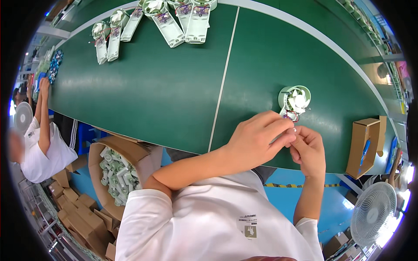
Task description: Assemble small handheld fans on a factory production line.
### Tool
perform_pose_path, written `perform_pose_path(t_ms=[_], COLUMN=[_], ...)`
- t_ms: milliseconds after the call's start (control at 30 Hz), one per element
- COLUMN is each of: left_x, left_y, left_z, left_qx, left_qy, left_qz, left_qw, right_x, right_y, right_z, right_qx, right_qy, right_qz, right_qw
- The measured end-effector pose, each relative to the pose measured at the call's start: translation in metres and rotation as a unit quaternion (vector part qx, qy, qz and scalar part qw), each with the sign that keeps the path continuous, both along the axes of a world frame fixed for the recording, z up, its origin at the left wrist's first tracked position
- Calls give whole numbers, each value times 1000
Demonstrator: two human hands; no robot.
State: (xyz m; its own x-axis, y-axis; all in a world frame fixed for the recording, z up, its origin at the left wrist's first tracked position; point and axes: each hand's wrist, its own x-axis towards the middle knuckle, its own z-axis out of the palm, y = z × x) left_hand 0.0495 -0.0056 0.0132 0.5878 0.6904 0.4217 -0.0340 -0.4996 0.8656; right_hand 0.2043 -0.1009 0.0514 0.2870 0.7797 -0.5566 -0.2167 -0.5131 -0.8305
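Note:
A small pale green handheld fan (294, 100) with white blades and thin coloured wires rests on the green table (165, 91), its round head pointing away from me. My left hand (257, 137) covers the fan's handle and pinches it near the wires. My right hand (308, 148) meets the left at the fingertips, gripping the same lower end of the fan. The handle itself is mostly hidden under my fingers.
Several more fan units (174, 19) lie in a row at the table's far edge. An open cardboard box (117, 174) of pale green parts sits by my left side. A small cardboard box (363, 145) stands on the right table edge, a white floor fan (372, 213) below it. Another person (41, 143) works at far left.

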Motion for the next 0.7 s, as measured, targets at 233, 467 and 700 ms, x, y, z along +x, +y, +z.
perform_pose_path(t_ms=[233, 467, 700], left_x=[9, 2, -10], left_y=[-5, -4, -3], left_z=[1, -4, -4], left_qx=[-20, -58, -98], left_qy=[-1, -52, -8], left_qz=[10, 9, 9], left_qw=[1000, 997, 995], right_x=[-11, -4, -19], right_y=[2, 0, 7], right_z=[1, 1, -1], right_qx=[17, 11, 38], right_qy=[-98, -24, -60], right_qz=[31, 15, -34], right_qw=[995, 1000, 997])
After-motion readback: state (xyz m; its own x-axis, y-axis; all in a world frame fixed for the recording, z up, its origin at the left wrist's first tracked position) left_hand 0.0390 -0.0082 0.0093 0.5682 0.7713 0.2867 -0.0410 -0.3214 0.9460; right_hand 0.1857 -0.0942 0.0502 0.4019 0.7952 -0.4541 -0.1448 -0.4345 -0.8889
